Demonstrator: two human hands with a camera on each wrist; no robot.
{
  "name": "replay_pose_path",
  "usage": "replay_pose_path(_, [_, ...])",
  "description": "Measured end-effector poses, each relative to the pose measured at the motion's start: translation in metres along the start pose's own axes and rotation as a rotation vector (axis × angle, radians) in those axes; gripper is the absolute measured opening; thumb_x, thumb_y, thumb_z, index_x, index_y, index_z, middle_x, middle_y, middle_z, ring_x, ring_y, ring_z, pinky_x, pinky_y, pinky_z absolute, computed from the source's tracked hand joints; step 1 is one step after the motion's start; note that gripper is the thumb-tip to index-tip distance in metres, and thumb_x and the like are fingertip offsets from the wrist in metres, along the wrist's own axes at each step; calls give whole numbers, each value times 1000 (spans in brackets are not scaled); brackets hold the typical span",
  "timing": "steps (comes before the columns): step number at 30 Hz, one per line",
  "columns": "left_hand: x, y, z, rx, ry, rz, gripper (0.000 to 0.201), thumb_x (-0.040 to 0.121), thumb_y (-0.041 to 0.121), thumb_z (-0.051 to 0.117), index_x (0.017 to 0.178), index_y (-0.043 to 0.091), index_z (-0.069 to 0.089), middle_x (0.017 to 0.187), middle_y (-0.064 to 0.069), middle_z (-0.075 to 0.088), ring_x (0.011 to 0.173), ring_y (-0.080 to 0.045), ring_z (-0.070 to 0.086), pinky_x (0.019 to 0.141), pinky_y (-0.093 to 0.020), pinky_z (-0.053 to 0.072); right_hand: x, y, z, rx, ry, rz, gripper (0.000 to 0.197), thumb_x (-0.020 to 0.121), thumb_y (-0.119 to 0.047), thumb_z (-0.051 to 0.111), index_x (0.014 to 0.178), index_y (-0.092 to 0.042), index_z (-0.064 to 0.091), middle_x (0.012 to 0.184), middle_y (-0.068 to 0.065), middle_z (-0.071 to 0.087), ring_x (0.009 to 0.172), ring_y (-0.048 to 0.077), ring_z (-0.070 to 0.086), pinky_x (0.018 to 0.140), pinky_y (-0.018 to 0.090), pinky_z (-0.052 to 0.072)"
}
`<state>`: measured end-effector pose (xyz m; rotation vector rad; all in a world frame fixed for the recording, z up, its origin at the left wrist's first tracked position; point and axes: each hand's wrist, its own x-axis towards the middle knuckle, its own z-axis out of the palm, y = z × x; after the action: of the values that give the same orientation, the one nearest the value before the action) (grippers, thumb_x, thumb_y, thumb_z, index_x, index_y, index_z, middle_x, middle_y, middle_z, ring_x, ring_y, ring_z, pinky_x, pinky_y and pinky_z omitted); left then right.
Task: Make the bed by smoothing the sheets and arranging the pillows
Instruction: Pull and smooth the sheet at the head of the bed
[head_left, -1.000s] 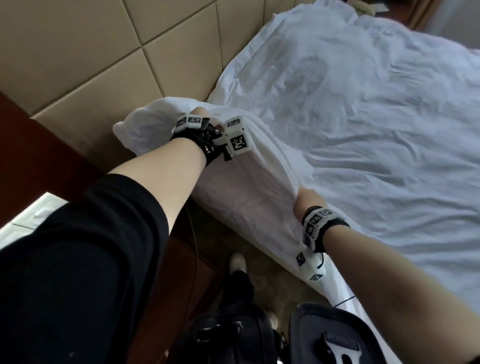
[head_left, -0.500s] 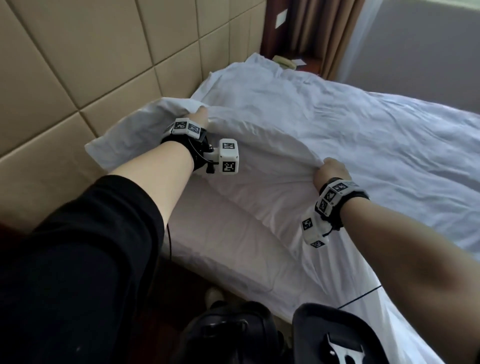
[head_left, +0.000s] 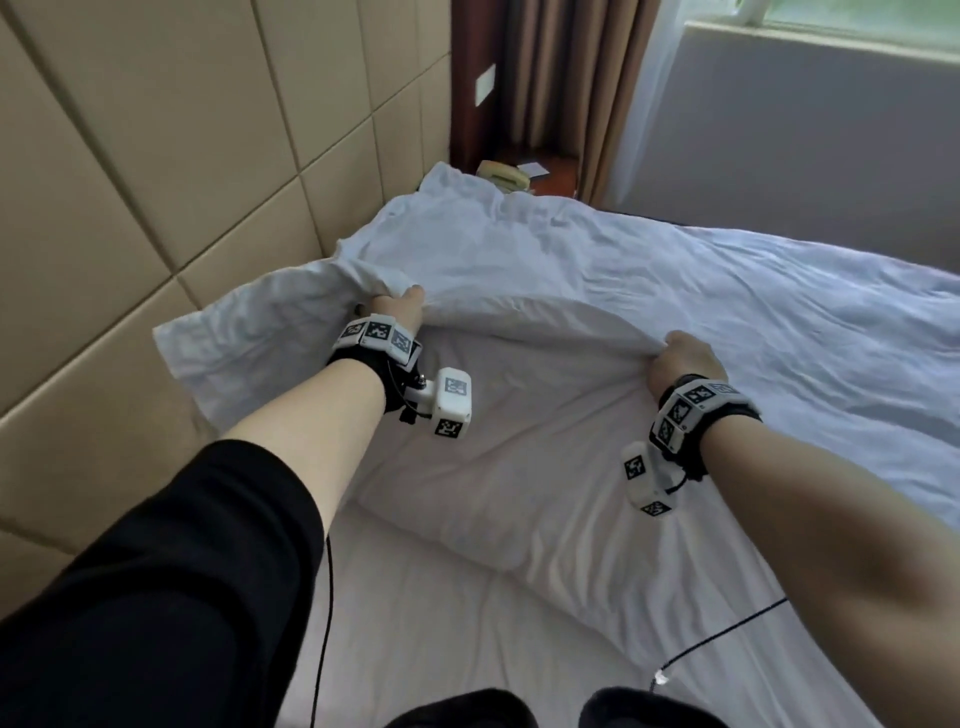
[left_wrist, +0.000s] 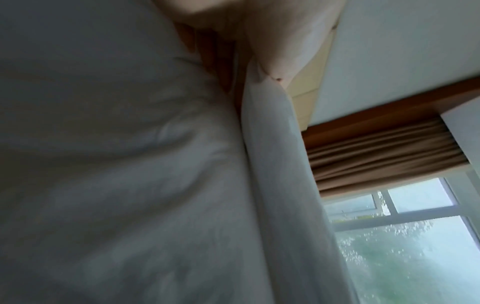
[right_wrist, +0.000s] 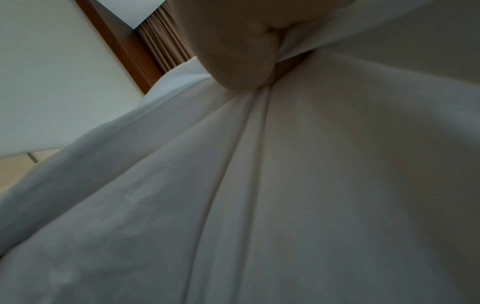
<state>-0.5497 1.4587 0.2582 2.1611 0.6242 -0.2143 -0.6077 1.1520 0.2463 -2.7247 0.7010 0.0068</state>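
Note:
A white duvet (head_left: 649, 291) covers the bed, its near edge lifted off the mattress. My left hand (head_left: 397, 306) grips that edge near the headboard corner; in the left wrist view the thumb (left_wrist: 283, 41) pinches a fold of the duvet (left_wrist: 270, 144). My right hand (head_left: 680, 358) grips the same edge further right, and the right wrist view shows its thumb (right_wrist: 233, 47) bunching the duvet (right_wrist: 259, 164) into pleats. Under the raised edge lies a white pillow (head_left: 493, 467) on the bottom sheet (head_left: 441, 634).
A padded beige headboard wall (head_left: 182, 156) runs along the left. Beyond the bed's far corner stands a wooden nightstand (head_left: 556, 171) with a telephone (head_left: 504, 176), then brown curtains (head_left: 561, 78) and a window (head_left: 857, 15). Black cables (head_left: 722, 634) trail over the sheet.
Both hands have lifted the duvet edge up and carried it over the bed, away from the bedside. The pillow and bottom sheet now show beneath it. The view has tilted up toward the window.

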Motion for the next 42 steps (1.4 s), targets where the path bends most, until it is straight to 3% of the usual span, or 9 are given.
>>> replay_pose_path(10, [105,78,53,71,62,24,69,86,48,41,136,0,43,144,-22,38,130,-36,38,110,-40,28,131,-24,14,30,-22,51,14,84,-2,40,74,-11,44,90,16,56,78,31,53,67,33,37])
replay_pose_path(18, [174,136,113,104,128,83,67,91,42,41,137,-6,39,147,-25,29,136,-35,27,113,-40,20,252,-29,15,13,-14,64,26,89,-4,44,110,-1,57,116,22,59,105,38,58,88,42,47])
replay_pose_path(22, [214,159,129,99,142,140,68,90,48,40,135,-3,44,147,-21,32,137,-33,26,115,-42,19,305,-35,24,32,81,72,28,87,-4,41,110,-5,57,117,23,58,108,39,56,92,42,46])
replay_pose_path(25, [249,139,159,47,-66,196,88,78,72,31,137,9,46,144,-16,42,133,-31,37,114,-41,26,321,-28,62,-44,-25,106,25,93,-19,45,114,-8,52,120,21,56,113,38,51,100,45,39])
replay_pose_path(28, [256,98,184,119,-380,78,82,87,71,30,147,16,31,150,-12,35,134,-30,39,112,-40,28,322,-24,118,-256,-283,143,74,82,-68,45,129,-11,41,127,20,53,118,39,48,101,53,36])
replay_pose_path(31, [255,72,185,140,-303,163,29,99,15,40,113,-3,59,124,-20,55,118,-29,50,96,-30,36,314,-43,164,-236,-427,-11,64,86,-57,46,130,-11,41,114,16,59,101,36,59,90,48,49])
replay_pose_path(33, [259,55,175,130,-193,234,15,93,14,49,89,8,62,112,-15,61,106,-28,57,90,-30,44,308,-67,180,-176,-468,-120,51,88,-37,51,130,-9,47,103,13,62,91,33,62,81,42,54])
replay_pose_path(37, [266,17,136,106,-98,281,19,90,14,56,106,7,63,138,-8,46,125,-23,47,104,-29,36,297,-122,186,-175,-420,-209,39,91,-29,50,122,-7,53,109,13,58,97,30,57,82,35,46])
replay_pose_path(42, [254,-45,71,144,82,260,35,83,14,61,117,11,57,141,-1,39,126,-21,46,107,-34,38,292,-209,192,15,-437,-352,63,86,-30,55,145,-22,32,141,8,45,121,33,51,92,39,47])
